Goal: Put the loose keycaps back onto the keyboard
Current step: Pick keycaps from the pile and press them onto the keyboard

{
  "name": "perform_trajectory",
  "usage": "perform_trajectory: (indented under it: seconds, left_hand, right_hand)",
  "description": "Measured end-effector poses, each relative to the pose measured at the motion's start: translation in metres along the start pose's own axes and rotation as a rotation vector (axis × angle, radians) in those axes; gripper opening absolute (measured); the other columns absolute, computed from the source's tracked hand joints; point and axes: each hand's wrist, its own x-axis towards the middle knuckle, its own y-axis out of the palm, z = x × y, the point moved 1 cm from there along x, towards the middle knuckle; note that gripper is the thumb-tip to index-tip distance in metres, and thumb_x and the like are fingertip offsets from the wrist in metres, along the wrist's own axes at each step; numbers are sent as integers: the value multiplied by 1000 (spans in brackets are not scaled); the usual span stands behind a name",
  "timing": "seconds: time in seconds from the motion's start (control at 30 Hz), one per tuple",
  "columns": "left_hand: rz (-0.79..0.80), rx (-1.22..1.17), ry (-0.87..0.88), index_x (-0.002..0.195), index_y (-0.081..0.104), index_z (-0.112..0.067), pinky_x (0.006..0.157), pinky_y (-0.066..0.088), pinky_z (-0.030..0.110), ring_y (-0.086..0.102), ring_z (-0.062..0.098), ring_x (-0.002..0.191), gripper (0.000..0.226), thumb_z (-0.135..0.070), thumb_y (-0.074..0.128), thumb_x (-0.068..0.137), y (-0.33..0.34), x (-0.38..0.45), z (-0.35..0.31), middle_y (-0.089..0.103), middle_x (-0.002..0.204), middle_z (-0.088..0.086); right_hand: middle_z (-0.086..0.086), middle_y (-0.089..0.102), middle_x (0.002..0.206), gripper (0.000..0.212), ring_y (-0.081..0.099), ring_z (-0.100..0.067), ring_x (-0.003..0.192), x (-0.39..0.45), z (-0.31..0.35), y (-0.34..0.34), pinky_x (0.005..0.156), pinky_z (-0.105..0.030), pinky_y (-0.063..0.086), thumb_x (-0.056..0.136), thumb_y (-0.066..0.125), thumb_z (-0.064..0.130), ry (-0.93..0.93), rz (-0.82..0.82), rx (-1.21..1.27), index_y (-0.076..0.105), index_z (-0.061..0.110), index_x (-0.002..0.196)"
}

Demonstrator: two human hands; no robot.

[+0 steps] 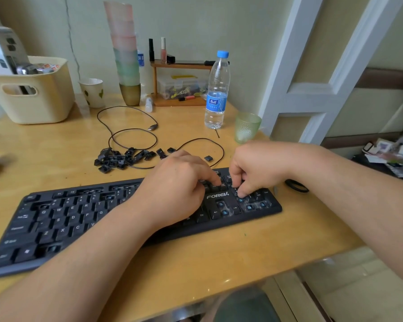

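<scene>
Two bare forearms, no sleeves, no watch or rings on the left hand [175, 182] or right hand [258, 168]

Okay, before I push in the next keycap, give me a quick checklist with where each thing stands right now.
1. Loose keycaps in reach behind the keyboard: ok.
2. Bare switches showing on the numpad: ok, several remain.
3. Right hand over the numpad, fingertips down: ok.
4. Keycap under the right fingers seated level: cannot tell, fingers hide it.
5. Left hand resting on the keyboard: ok.
6. Cable off the keys: ok.
</scene>
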Motion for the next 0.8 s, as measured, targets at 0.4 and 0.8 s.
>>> perform_trajectory:
  seconds: [0.4,0.8]
  left_hand:
    - [11,0,10,108,77,-39,95,51,45,55,19,110,53,-13,43,77,0,-1,0,71,112,-17]
    - [7,8,32,108,78,-37,95,51,43,56,20,109,52,-7,48,78,0,0,0,72,110,-15]
  right_hand:
    - [15,69,70,13,63,-7,75,10,0,-5,70,-29,52,86,82,24,90,61,144,74,27,76]
    - [2,71,84,9,62,-15,78,15,5,-1,71,-33,53,86,81,23,133,100,45,73,19,84]
